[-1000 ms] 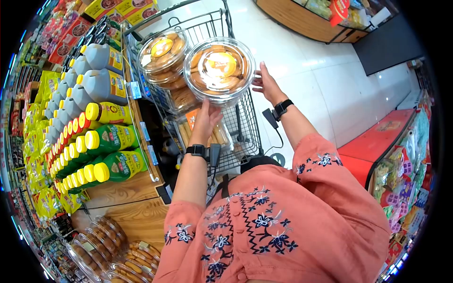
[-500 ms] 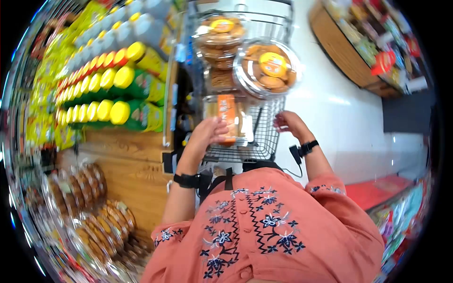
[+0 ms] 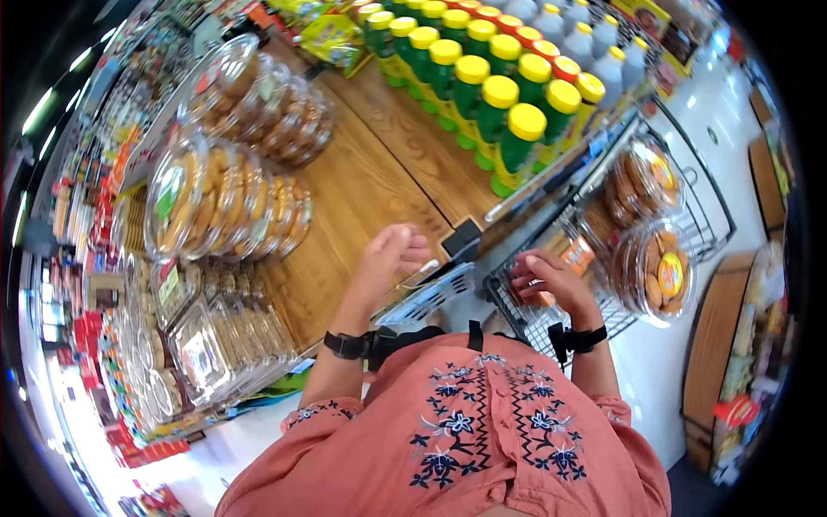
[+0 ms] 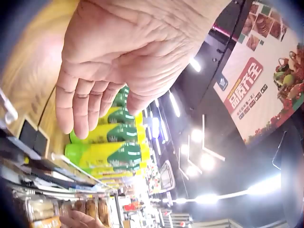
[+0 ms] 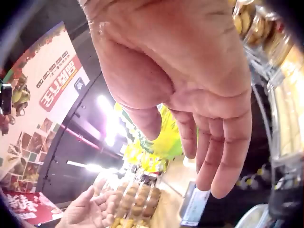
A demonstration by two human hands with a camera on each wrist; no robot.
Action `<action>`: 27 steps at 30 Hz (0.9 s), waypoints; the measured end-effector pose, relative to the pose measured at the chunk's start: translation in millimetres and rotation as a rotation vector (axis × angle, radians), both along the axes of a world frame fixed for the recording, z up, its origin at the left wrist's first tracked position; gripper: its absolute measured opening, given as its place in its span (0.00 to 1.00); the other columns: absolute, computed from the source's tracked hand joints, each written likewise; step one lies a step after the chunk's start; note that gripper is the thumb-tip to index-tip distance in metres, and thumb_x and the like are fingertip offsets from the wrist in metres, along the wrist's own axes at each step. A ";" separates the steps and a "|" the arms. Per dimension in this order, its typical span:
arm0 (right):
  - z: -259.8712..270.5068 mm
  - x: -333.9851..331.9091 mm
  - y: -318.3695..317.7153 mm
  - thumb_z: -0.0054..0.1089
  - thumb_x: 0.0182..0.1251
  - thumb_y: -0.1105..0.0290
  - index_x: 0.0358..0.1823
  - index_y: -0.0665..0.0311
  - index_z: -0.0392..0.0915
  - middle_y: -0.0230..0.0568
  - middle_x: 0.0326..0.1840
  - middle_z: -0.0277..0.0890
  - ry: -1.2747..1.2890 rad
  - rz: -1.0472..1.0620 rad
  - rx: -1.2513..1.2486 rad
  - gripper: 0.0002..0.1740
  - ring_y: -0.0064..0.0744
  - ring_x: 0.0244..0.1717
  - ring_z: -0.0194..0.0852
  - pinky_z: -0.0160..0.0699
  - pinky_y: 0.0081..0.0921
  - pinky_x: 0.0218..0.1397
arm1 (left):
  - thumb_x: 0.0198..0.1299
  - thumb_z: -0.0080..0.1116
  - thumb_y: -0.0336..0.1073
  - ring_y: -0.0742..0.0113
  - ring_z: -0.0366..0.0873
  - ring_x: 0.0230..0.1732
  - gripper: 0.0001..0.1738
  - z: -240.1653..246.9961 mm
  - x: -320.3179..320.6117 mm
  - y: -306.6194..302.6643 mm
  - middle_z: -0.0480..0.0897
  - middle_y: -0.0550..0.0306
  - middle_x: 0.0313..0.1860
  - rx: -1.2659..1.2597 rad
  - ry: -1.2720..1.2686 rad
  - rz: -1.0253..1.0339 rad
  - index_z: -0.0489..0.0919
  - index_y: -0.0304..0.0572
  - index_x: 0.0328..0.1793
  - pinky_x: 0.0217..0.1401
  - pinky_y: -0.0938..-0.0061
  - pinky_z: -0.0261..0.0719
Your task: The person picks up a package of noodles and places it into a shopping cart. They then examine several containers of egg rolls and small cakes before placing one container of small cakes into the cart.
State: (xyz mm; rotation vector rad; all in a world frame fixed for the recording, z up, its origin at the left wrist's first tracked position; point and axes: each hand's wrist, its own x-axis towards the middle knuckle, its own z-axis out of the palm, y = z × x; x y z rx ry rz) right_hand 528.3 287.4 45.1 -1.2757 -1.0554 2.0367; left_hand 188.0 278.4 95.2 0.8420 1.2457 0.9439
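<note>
Left hand (image 3: 389,260) empty, relaxed, right hand (image 3: 556,281) likewise, orange-labelled pack (image 3: 578,253) partly behind it

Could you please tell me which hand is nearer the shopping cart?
Right. The right hand appears above the shopping cart; the left hand is farther left, near the edge of the wooden table.

At one o'clock in the head view, rows of green bottles (image 3: 518,153) with yellow caps (a line of red caps runs behind them); beyond these, pale grey jugs (image 3: 608,74); at eleven, yellow bags (image 3: 332,40); between three and four, a curved wooden display unit (image 3: 717,345), with a red sign (image 3: 736,411) at four; at two o'clock in the left wrist view, a printed banner (image 4: 261,71); at four, a glowing ceiling light (image 4: 264,185).
</note>
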 end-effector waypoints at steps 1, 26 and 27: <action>3.2 -15.2 7.6 0.54 0.77 0.54 0.60 0.65 0.73 0.45 0.52 0.79 0.029 0.055 0.017 0.23 0.33 0.49 0.81 0.83 0.29 0.49 | 0.76 0.48 0.49 0.60 0.82 0.52 0.26 -1.2 -16.7 -4.0 0.81 0.46 0.54 0.013 0.008 0.099 0.72 0.32 0.65 0.52 0.66 0.83; 89.7 -331.6 84.7 0.53 0.77 0.56 0.56 0.65 0.73 0.42 0.51 0.79 0.283 0.487 0.219 0.19 0.34 0.49 0.82 0.83 0.31 0.51 | 0.74 0.51 0.46 0.66 0.77 0.46 0.25 16.4 -205.6 -66.3 0.77 0.52 0.50 0.443 0.034 1.189 0.69 0.36 0.67 0.46 0.69 0.82; 95.8 -338.2 87.0 0.53 0.77 0.57 0.56 0.65 0.73 0.42 0.51 0.79 0.308 0.483 0.238 0.19 0.34 0.49 0.82 0.83 0.31 0.51 | 0.74 0.50 0.46 0.68 0.77 0.44 0.24 23.7 -203.2 -68.2 0.77 0.54 0.48 0.461 0.045 1.196 0.69 0.37 0.67 0.45 0.70 0.82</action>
